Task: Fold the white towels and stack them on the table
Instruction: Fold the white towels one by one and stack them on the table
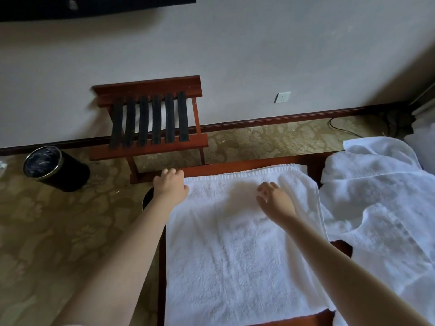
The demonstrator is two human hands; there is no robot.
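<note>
Beyond the table (235,164), luggage rack (150,118) and bin (56,169)

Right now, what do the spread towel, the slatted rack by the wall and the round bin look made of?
White towel: terry cotton, probably; fuzzy matte pile, ribbed band at the far hem. Luggage rack: reddish varnished wood, slightly glossy, with black straps that look like webbing. Waste bin: black body, shiny metal-looking rim; body material unclear.

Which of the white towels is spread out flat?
The towel beneath the right hand, laid smooth across the table; the others, further right, lie crumpled in a heap.
</note>
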